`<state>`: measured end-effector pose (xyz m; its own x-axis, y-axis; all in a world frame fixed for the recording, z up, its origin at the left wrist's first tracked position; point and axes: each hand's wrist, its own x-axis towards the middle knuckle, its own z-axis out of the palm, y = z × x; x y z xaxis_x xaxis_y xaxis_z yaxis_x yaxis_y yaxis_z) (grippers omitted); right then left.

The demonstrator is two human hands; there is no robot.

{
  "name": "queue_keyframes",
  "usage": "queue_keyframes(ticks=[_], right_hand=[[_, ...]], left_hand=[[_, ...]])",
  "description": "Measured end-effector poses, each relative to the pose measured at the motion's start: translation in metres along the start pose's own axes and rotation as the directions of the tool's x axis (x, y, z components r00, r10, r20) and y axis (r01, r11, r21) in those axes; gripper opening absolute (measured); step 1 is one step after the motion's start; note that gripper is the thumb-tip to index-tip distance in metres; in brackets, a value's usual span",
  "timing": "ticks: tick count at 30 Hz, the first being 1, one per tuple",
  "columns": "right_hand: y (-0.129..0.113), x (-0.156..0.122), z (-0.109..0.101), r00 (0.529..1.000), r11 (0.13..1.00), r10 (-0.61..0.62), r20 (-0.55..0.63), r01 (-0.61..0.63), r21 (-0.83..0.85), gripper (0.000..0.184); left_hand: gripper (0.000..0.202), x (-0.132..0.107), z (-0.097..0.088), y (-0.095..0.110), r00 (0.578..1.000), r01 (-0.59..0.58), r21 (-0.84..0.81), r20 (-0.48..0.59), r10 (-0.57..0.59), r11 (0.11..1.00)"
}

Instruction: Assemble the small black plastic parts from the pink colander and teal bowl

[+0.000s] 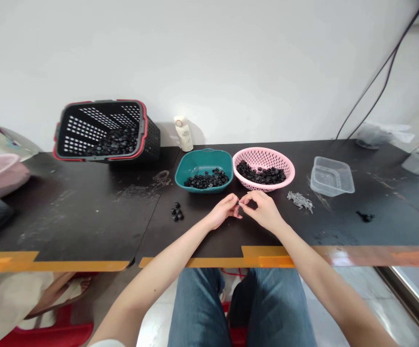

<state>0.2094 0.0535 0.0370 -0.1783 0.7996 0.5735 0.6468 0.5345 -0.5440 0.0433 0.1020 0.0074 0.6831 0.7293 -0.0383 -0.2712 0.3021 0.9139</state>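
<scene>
1. Left hand [224,211]: mostly closed, fingers curled, thumb and forefinger pinched on a tiny dark part [238,204]. Too small to make out, honestly.
2. Right hand [262,209]: pretty much the same, fingertips closed on that same little part from the other side, right up against the left hand.
3. Both hands just above the dark tabletop [86,231], near the front edge.
4. Right behind the hands: teal tub [204,159] and pink slotted basket [289,168], both full of black round parts [206,180].
5. Off to the left of the hands, a few loose black round parts on the table.
6. To the right, small grey metal pieces [299,201] in a little heap, then a clear plastic tray [331,176].
7. Farther left, a black-and-red crate [101,130] lying on its side.
</scene>
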Motion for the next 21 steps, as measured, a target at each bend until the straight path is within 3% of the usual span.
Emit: queue_keyframes(ticks=[6,11,14,18,19,21], right_hand=[[0.003,0.001,-0.001,0.999,0.994,0.051,0.001,-0.050,0.100,0.004],[0.002,0.003,-0.007,0.989,0.932,0.144,0.016,-0.141,0.334,0.020],[0.014,0.008,-0.021,0.963,0.888,0.254,-0.092,-0.195,0.415,0.025],[0.049,0.030,-0.047,0.862,0.893,0.400,-0.312,-0.289,0.346,0.025],[0.058,0.038,-0.052,0.872,0.907,0.393,-0.293,-0.314,0.281,0.024],[0.073,0.056,-0.056,0.923,0.927,0.370,-0.108,-0.358,0.110,0.018]], left_hand=[[0.033,-0.002,-0.002,0.003,1.000,0.009,-0.024,-0.005,-0.010,1.000],[0.026,-0.004,-0.005,0.007,0.997,0.070,-0.140,0.038,-0.065,0.988],[0.028,-0.005,-0.008,0.009,0.997,0.078,-0.238,0.043,-0.069,0.968],[0.028,-0.005,-0.012,0.010,0.998,0.061,-0.335,0.012,-0.061,0.940],[0.025,-0.005,-0.012,0.009,0.998,0.059,-0.349,0.005,-0.061,0.935],[0.023,-0.004,-0.013,0.008,0.997,0.066,-0.361,-0.007,-0.074,0.930]])
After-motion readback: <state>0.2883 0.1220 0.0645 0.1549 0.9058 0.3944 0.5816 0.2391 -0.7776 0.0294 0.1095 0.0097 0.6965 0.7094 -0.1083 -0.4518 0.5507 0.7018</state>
